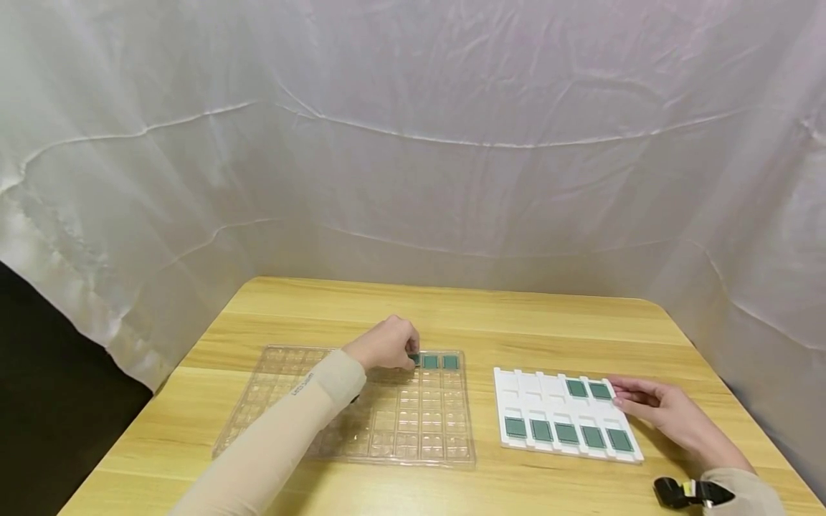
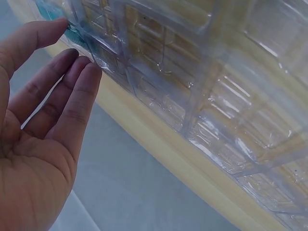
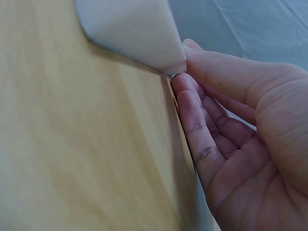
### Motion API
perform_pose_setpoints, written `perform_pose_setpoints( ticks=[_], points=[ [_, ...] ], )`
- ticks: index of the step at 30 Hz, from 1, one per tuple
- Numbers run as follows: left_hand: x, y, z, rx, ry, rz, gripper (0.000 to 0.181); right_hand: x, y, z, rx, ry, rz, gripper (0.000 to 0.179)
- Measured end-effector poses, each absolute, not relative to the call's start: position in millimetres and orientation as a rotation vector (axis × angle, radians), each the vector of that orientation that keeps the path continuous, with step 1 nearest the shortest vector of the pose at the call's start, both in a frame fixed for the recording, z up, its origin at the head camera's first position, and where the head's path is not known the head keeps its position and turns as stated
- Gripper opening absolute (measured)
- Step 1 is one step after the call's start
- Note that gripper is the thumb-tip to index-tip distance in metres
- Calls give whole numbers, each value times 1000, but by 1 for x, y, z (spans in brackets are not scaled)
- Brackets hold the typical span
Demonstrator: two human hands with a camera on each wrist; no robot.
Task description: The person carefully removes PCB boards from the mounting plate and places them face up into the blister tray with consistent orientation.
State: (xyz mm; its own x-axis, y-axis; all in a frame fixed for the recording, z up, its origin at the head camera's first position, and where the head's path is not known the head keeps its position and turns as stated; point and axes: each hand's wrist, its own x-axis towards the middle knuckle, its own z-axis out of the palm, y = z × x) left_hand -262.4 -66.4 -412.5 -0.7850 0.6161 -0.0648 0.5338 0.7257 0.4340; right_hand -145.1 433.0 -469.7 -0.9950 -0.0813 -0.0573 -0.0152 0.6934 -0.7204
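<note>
My left hand (image 1: 387,342) is at the far row of a clear plastic tray (image 1: 413,461), pinching a green square chip (image 1: 414,359) at one of its compartments. In the left wrist view, the fingertips of this hand (image 2: 48,96) close about the chip (image 2: 73,36), which is partly hidden. Two more green chips (image 1: 441,362) lie to its right in the same row. On the right, my right hand (image 1: 674,416) grips the right edge of a white tray (image 1: 548,409) holding several green chips (image 1: 566,433). The right wrist view shows the thumb and fingers of that hand (image 3: 231,120) at the white tray's corner (image 3: 139,33).
Both trays stand on a light wooden table (image 1: 516,322), with a strip of wood between them. Pale fabric (image 1: 413,179) hangs around the back and sides. A black device (image 1: 693,493) is at the right wrist.
</note>
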Motion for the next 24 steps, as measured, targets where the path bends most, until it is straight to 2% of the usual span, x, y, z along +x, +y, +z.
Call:
perform_pose_setpoints(
  ticks=[24],
  points=[
    [-264,-65,-413,933,2706,584,7,-144,434,-471,-104,2835,-1169,56]
  ],
)
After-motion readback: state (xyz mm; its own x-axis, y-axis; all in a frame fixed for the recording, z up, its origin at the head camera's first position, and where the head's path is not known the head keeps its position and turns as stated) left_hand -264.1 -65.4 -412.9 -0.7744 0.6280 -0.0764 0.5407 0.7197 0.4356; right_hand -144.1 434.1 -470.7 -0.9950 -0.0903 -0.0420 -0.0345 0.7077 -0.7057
